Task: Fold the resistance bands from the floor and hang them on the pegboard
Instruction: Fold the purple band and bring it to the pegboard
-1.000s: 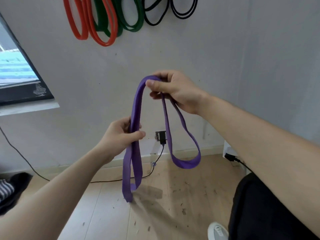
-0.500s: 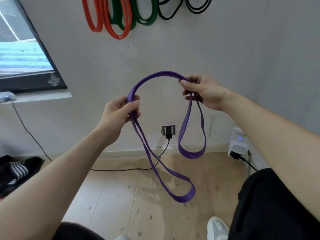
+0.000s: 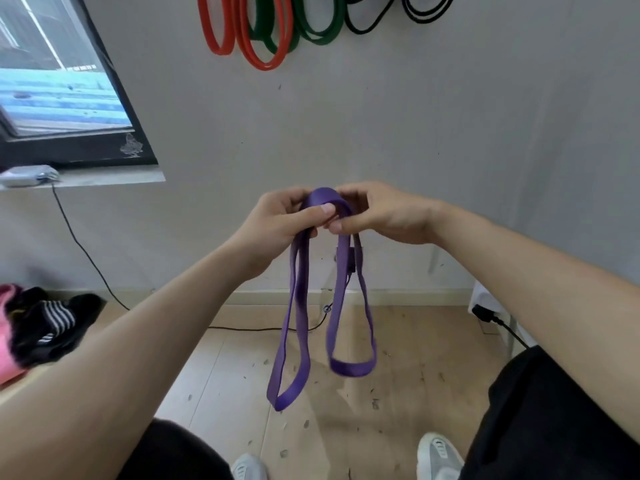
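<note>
A purple resistance band (image 3: 298,306) hangs folded in front of me, its two loops dangling side by side above the floor. My left hand (image 3: 284,220) pinches the left side of the fold at the top. Right beside it, my right hand (image 3: 377,216) grips the other side, thumbs almost touching. High on the wall hang orange bands (image 3: 242,32), green bands (image 3: 311,26) and black bands (image 3: 398,12); what they hang from is out of frame.
A window (image 3: 59,81) with a sill is at the left. A cable (image 3: 86,254) runs down the wall to the wooden floor (image 3: 398,393). Clothes (image 3: 41,327) lie at the left. A white plug device (image 3: 485,306) sits at the right wall.
My hands have come together at the top of the band, closing the arch between them. The long left loop has been drawn up, so both loops now hang close together.
</note>
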A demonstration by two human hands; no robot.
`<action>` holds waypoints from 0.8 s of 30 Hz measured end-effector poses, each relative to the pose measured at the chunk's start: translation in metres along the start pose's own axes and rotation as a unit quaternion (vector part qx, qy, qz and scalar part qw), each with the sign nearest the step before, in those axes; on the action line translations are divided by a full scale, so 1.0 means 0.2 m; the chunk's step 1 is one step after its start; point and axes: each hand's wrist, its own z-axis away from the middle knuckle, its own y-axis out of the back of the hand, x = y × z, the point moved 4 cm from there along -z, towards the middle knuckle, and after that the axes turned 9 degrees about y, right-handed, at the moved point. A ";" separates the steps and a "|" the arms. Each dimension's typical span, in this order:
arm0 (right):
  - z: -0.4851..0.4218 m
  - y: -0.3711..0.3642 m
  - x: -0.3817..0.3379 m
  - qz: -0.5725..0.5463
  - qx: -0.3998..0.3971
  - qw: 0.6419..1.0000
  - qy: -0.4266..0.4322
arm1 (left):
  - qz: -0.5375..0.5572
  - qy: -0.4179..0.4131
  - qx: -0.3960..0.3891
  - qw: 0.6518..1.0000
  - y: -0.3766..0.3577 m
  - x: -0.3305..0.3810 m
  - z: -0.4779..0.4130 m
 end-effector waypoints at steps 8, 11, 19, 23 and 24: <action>-0.04 0.00 -0.02 0.026 0.066 0.997 0.016 | -0.071 0.031 0.010 0.997 0.08 -0.09 -0.01; -0.04 0.03 -0.03 0.020 0.103 0.994 0.023 | -0.100 0.058 0.013 0.993 0.10 -0.14 0.00; 0.01 0.11 -0.03 0.012 0.125 0.992 0.012 | -0.011 0.048 0.036 0.998 0.13 -0.17 0.01; 0.03 0.09 -0.05 0.098 0.088 0.991 0.006 | 0.046 0.014 0.050 0.998 0.10 -0.12 0.00; 0.02 0.07 -0.06 0.120 0.071 0.990 0.008 | 0.043 0.006 0.050 0.998 0.09 -0.11 0.00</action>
